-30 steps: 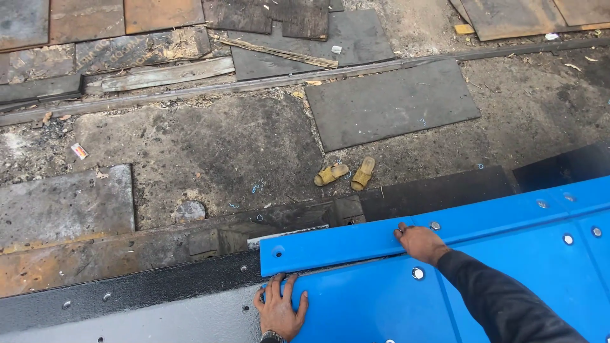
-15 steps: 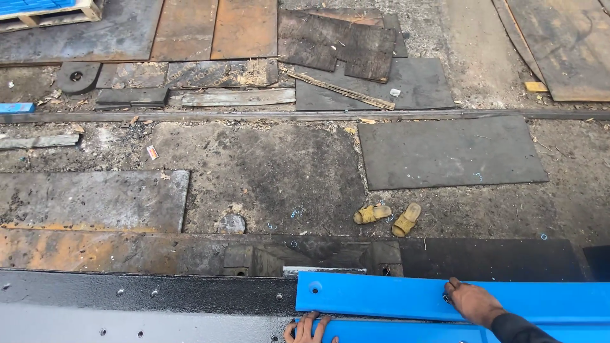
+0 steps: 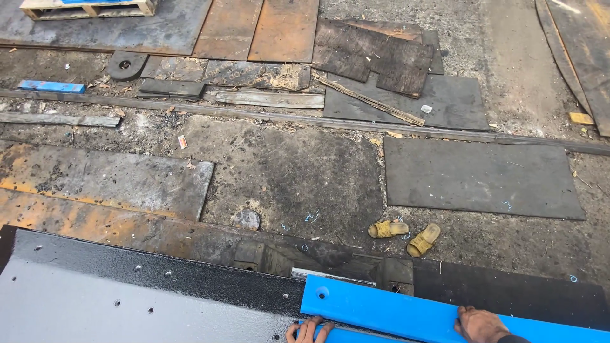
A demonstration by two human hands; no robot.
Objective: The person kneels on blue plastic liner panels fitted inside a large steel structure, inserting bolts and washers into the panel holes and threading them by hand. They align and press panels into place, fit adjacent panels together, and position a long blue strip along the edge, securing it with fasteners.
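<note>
A: Hands? Where on the work?

B: Left hand [image 3: 307,330] flat, fingers spread on the blue panel [image 3: 394,312] near its left end; gripped nothing. Right hand [image 3: 480,325] curled over the panel's upper lip, loosely hooked, not a full grip. Panel at frame bottom, butted vs. the grey-black plate [image 3: 127,298].

A: How far along?

B: Looked placed, ends lined up w/ the plate; no bolts seen in the holes, so fixing prob. left to do.

A: Counts?

B: 2 hands, 1 blue panel, 1 grey-black plate. Farther out: 2 yellow sandals [image 3: 406,234], 1 wooden pallet [image 3: 89,9], 1 small blue bar [image 3: 51,86]. Rusty sheets: approx. several, couldn't count exactly.
</note>
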